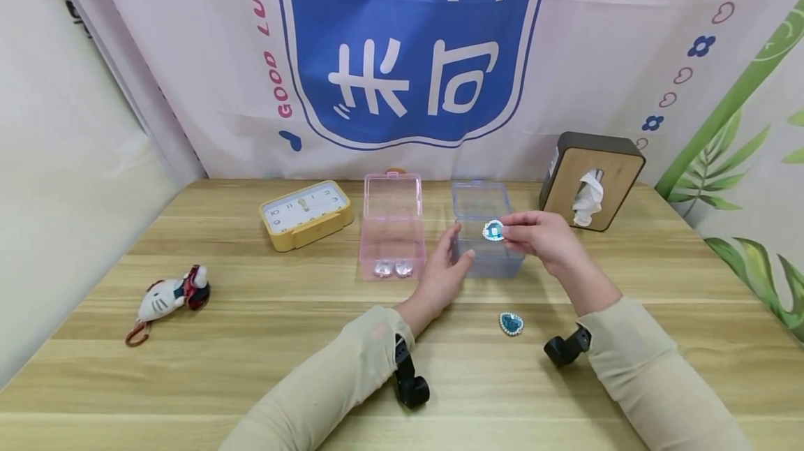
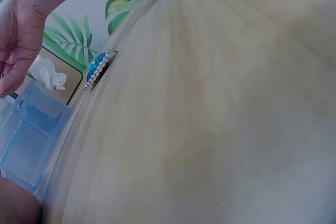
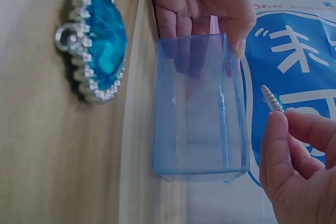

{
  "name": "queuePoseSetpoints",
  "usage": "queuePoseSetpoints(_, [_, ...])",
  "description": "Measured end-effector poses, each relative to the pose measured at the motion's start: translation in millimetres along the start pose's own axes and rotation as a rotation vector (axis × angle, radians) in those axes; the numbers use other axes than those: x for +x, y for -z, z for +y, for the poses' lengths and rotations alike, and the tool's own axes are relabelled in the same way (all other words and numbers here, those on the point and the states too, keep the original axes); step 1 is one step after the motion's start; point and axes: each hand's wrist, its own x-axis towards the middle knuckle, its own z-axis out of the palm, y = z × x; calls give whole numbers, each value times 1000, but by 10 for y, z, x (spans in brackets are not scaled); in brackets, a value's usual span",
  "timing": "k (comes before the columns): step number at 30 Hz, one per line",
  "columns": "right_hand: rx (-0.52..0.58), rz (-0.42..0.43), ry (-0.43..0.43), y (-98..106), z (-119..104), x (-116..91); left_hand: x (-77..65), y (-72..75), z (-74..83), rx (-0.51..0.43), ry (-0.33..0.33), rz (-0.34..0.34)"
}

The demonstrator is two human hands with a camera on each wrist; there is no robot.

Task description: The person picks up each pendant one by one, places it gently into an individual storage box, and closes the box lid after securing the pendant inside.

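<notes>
Banner (image 1: 419,53) top cut off, held gem (image 1: 493,230) pt. hidden by R fingers (image 1: 518,230)

A pale wood-grained tabletop (image 1: 251,381) spreads beneath my left hand (image 1: 440,273) and right hand (image 1: 543,238); beyond them I face a white cloth (image 1: 597,53) with a blue emblem (image 1: 417,88); left of them, a pale backdrop (image 1: 63,158); right, a leaf-printed one (image 1: 747,151).

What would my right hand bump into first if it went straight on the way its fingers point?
Probably your left hand, at the left side of the blue box. The gem in your right hand would lead. Depth is unclear, so it might pass just above instead.
</notes>
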Motion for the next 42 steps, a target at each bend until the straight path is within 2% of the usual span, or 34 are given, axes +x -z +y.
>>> queuePoseSetpoints(14, [-127,-52,-37,-103,-42,119,-6,9,-11,19,-13,-11])
queuePoseSetpoints(22, [-169,-56,-90,-172,-7,174,-7,8,-2,-12,1,-16])
queuePoseSetpoints(31, [-160,-35,-114,-191,4,182,7,1,-22,-16,5,-10])
queuePoseSetpoints(42, [-109,-33,-74,-133,-36,58,7,2,-40,0,-9,-7])
